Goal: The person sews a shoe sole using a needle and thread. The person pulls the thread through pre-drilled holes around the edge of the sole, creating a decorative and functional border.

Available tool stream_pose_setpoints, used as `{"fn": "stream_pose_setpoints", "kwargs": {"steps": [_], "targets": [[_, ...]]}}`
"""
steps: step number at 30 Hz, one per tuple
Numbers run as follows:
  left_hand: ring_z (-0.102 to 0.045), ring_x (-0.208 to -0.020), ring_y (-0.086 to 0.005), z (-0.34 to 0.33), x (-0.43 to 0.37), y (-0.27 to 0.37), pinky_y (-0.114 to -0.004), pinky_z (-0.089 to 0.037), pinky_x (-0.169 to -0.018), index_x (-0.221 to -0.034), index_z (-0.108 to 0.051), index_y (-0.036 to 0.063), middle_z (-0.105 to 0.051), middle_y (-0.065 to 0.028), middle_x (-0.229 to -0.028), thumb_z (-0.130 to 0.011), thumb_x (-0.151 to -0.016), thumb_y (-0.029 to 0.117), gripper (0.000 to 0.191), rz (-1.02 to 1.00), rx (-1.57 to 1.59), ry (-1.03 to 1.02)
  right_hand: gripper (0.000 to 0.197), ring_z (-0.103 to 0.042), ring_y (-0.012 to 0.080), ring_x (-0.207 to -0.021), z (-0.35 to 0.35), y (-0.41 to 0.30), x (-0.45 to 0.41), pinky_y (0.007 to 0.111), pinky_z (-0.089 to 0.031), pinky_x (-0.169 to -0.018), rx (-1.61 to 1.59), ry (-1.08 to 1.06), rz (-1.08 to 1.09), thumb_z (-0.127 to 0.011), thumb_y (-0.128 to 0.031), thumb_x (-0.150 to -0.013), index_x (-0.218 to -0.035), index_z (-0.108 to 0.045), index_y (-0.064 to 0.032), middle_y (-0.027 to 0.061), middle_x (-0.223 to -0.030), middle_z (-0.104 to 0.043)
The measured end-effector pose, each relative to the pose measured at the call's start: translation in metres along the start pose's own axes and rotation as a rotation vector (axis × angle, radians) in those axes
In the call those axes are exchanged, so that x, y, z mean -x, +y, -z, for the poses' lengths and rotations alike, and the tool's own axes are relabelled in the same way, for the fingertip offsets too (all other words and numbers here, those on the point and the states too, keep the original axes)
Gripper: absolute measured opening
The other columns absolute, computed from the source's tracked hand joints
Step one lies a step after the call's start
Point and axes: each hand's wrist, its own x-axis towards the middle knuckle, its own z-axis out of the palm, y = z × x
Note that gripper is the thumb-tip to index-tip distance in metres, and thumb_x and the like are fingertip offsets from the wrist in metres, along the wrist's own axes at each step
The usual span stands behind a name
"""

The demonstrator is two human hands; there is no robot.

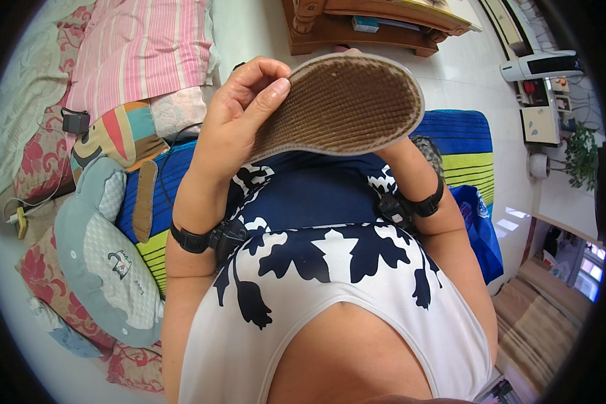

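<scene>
A brown insole (343, 106) with rows of stitch-like texture and a pale edge is held up in front of my lap. My left hand (247, 101) pinches its upper left edge between thumb and bent fingers. Mostly hidden behind the insole, my right hand (390, 151) supports it from the far side, a fingertip showing over the top edge. A narrow brown insole-like piece (145, 202) lies to my left on a blue and lime striped cover (464, 136). Both wrists wear black straps with small devices.
A grey whale-shaped cushion (111, 257) lies on my left, near a pink striped cloth (146, 45) and a black adapter (76, 122) with a cable. Ahead stands a carved wooden table (303, 43). A blue bag (477, 232) hangs at right, below a potted plant (581, 156).
</scene>
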Motion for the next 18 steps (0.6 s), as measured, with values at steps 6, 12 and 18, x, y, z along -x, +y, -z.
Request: {"fn": "stream_pose_setpoints", "kwargs": {"steps": [6,12,18], "targets": [[-0.046,-0.072,-0.0097,0.013,-0.008,-0.018,-0.021,-0.038,-0.067,-0.100,-0.050,0.0052,-0.048,-0.0005,-0.081,-0.047,-0.096,0.030,0.025,0.098,0.606,-0.309,0.016,-0.057,0.0154,-0.071,-0.003,-0.029,-0.020,0.025,-0.047,-0.060,0.237,-0.051,0.131,-0.068,0.002,-0.076,-0.092,-0.065,-0.0019,0.0075,-0.081,-0.056],[-0.038,-0.064,-0.0069,0.010,-0.007,-0.009,-0.019,-0.031,-0.060,-0.088,-0.046,0.0127,-0.040,0.0043,-0.071,-0.053,-0.091,0.037,0.026,0.174,0.809,-0.356,0.017,-0.058,0.0169,-0.067,-0.012,-0.043,-0.034,0.027,-0.048,-0.057,0.267,-0.046,0.260,-0.070,0.000,-0.074,-0.090,-0.065,-0.0051,0.0066,-0.080,-0.053],[-0.037,-0.063,-0.0064,0.005,-0.007,-0.007,-0.019,-0.030,-0.059,-0.087,-0.046,0.0134,-0.039,0.0047,-0.070,-0.056,-0.089,0.036,0.025,0.149,0.793,-0.359,0.016,-0.058,0.0166,-0.066,-0.013,-0.048,-0.033,0.027,-0.049,-0.056,0.285,-0.038,0.217,-0.070,0.000,-0.072,-0.086,-0.063,-0.0058,0.0057,-0.080,-0.053]]}}
